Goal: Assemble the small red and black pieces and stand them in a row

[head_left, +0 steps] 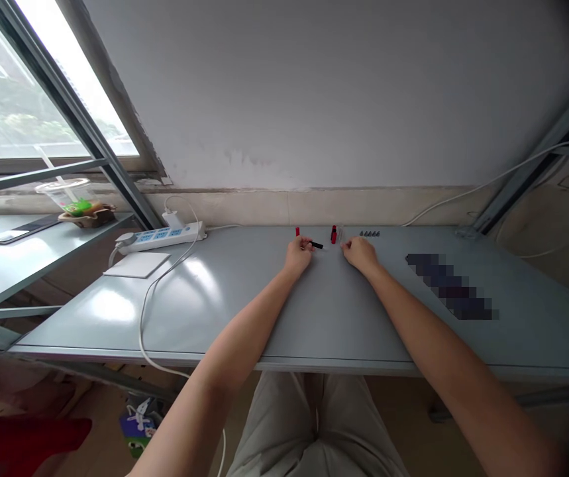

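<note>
My left hand (pixel 299 255) is closed, with a short black stick-like piece (pixel 316 245) jutting out to the right of its fingers. Just behind that hand shows a small red piece (pixel 297 231); whether it is gripped or only lies beyond cannot be told. Small red and black pieces (pixel 334 234) lie on the grey desk (pixel 334 318) between my hands. Beside them are thin clear pieces (pixel 341 233), close to the fingertips of my right hand (pixel 360 254). Its fingers are pinched together, and anything in them is hidden. Several small dark pieces (pixel 369 233) form a row behind it.
On the left lie a white power strip (pixel 162 237), a flat white box (pixel 138 265) and a loose white cable (pixel 141 318) over the desk's front edge. A pixelated dark object (pixel 450 286) is on the right. A plastic cup (pixel 68 192) stands on the neighbouring desk.
</note>
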A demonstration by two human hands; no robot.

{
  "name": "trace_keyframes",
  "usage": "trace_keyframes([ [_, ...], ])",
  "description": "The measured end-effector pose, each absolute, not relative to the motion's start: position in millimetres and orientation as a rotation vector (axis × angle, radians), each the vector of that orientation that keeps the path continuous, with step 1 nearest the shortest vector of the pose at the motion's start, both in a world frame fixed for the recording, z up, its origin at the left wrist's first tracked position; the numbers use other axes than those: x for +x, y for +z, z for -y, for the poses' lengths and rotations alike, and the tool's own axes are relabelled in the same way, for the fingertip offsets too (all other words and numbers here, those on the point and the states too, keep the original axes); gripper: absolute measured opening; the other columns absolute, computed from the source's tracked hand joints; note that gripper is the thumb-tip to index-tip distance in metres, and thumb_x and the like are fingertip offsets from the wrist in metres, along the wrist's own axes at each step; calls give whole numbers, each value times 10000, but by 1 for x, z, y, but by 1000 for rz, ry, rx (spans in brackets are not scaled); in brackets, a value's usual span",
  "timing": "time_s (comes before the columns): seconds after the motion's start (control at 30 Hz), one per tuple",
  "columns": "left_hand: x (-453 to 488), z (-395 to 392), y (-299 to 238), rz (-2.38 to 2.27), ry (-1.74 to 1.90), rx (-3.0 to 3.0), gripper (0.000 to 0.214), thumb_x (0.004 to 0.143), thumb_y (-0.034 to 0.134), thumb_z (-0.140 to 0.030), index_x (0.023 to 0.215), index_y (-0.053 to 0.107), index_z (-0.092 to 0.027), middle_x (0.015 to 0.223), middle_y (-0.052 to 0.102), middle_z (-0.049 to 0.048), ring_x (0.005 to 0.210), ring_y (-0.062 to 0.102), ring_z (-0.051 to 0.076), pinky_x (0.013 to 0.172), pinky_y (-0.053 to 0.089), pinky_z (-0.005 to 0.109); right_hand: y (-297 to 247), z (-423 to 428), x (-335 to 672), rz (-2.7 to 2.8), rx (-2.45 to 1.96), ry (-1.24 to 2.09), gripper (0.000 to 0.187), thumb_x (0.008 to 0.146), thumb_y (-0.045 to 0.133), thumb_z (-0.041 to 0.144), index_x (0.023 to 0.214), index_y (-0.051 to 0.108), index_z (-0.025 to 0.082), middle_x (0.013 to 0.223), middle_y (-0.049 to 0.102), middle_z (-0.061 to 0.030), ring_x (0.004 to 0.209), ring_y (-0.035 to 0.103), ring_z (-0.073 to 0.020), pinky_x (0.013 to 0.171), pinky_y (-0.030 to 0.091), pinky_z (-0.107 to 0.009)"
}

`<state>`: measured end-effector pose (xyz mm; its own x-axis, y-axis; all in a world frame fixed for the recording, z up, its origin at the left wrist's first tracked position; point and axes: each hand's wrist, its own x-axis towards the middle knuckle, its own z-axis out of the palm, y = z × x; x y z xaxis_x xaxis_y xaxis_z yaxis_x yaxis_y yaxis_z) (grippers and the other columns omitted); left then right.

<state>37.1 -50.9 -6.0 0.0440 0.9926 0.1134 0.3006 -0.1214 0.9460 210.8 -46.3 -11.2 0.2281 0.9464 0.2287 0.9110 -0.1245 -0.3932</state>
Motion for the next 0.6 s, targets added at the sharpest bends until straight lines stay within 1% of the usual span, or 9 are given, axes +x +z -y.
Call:
trace_keyframes([
  [0.1, 40, 54, -2, -1315, 1137, 1489, 198, 825, 418, -132, 981, 540, -127, 864, 648, 84, 573, 534, 73, 611, 441, 224, -3, 51, 198, 1708, -1922, 285, 383, 876, 357, 381, 741, 636, 156, 765, 652, -98, 751, 590, -184, 656, 403, -252],
  [0.17, 40, 57, 1, -1274, 1149, 1469, 200, 829, 418, -134, 991, 535, -126, 882, 650, 84, 571, 532, 64, 618, 443, 218, 0, 52, 189, 1684, -1795, 479, 415, 888, 323, 399, 715, 610, 155, 702, 640, -71, 673, 577, -152, 624, 398, -233],
  [0.3, 39, 60, 4, -1220, 1139, 1428, 221, 836, 413, -138, 1026, 525, -132, 926, 649, 85, 594, 548, 63, 622, 447, 218, -1, 55, 181, 1537, -1610, 749, 326, 864, 400, 376, 684, 551, 151, 674, 613, -46, 537, 509, -99, 534, 382, -214],
  [0.4, 39, 60, 4, -1194, 1139, 1393, 226, 831, 424, -138, 1029, 531, -133, 917, 650, 83, 594, 549, 66, 623, 444, 224, -1, 56, 180, 1410, -1557, 915, 301, 850, 435, 360, 648, 514, 152, 641, 578, -35, 460, 433, -69, 468, 352, -203],
  [0.47, 39, 58, 3, -1181, 1149, 1370, 226, 829, 425, -136, 1028, 534, -133, 901, 650, 80, 580, 538, 62, 618, 439, 222, 0, 58, 180, 1366, -1546, 980, 295, 847, 448, 353, 637, 501, 153, 613, 551, -25, 436, 396, -57, 442, 335, -194],
  [0.6, 39, 58, 3, -1154, 1169, 1328, 213, 828, 425, -125, 1010, 537, -127, 870, 641, 78, 543, 501, 48, 606, 427, 208, 3, 58, 181, 1370, -1533, 1007, 269, 839, 478, 335, 644, 499, 150, 589, 521, -8, 436, 384, -50, 432, 328, -182],
])
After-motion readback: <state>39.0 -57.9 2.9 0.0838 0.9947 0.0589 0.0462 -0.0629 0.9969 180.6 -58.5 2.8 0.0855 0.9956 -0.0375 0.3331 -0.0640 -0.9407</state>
